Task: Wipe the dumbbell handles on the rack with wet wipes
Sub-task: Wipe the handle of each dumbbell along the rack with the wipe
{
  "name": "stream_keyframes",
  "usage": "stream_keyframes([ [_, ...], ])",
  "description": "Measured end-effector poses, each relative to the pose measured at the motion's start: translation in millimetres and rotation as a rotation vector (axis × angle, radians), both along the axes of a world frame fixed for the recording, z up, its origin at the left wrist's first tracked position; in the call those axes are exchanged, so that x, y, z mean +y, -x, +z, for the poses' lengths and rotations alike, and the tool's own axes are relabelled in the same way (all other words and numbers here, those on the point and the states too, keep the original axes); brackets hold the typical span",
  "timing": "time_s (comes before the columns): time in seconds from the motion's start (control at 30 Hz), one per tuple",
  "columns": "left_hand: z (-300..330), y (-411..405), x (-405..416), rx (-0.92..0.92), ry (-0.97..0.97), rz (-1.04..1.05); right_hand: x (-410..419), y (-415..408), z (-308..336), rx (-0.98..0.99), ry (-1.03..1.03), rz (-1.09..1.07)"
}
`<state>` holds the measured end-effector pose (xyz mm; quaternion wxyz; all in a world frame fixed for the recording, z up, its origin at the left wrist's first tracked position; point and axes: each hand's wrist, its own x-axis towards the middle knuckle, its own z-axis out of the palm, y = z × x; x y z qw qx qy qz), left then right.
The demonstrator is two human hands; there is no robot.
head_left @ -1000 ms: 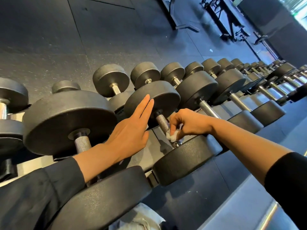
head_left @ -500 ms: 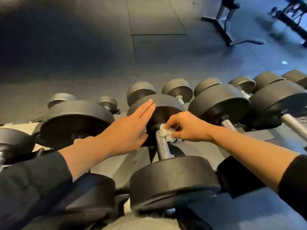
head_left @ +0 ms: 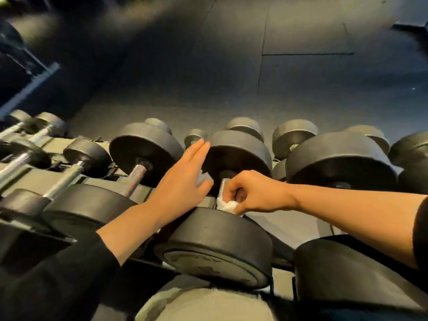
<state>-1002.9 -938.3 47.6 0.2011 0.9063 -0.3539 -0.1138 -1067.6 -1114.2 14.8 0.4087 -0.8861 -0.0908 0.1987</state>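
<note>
Black rubber mats make up the floor (head_left: 301, 77), far past both hands. Next comes the rack (head_left: 298, 224), with a pale shelf under the hands and a lower row of dumbbells beyond their fingertips. On the upper row I can count six dumbbells: four to the left of the left hand, one between the hands, and one under the right arm. The dumbbell being cleaned (head_left: 220, 246) has two big black round ends, one close to the person and one far (head_left: 238, 151). Its shiny bumpy handle (head_left: 224, 185) sits between them, mostly hidden by the right hand. Just left of the left hand is another big dumbbell (head_left: 146, 149) with its bare metal handle showing. The left hand (head_left: 183, 179) is flat, with fingers straight and together, and it leans on the side of the far round end. It holds nothing. The right hand (head_left: 252, 193) has curled fingers wrapped round the handle, and it squeezes one small white wet wipe (head_left: 228, 206) against the metal, low down next to the near round end. Two dark sleeves cover the arms up near the person.
</note>
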Motion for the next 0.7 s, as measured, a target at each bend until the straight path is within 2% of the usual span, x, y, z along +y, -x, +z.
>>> stream_keyframes([
  [0.07,5.0,9.8,0.7,-0.002,0.007,0.052,-3.8,-5.4,-1.3,-0.022,0.029,-0.021],
  [0.17,10.8,29.6,-3.3,0.023,-0.006,0.110,-14.1,-11.2,-0.2,-0.132,0.189,-0.123],
  [0.3,14.6,41.6,-9.7,0.026,-0.015,0.141,-28.0,-1.1,-9.6,-0.209,0.287,-0.125],
  [0.7,18.5,45.8,-14.3,0.010,-0.049,0.198,-28.6,3.0,-46.7,-0.320,0.149,-0.222],
])
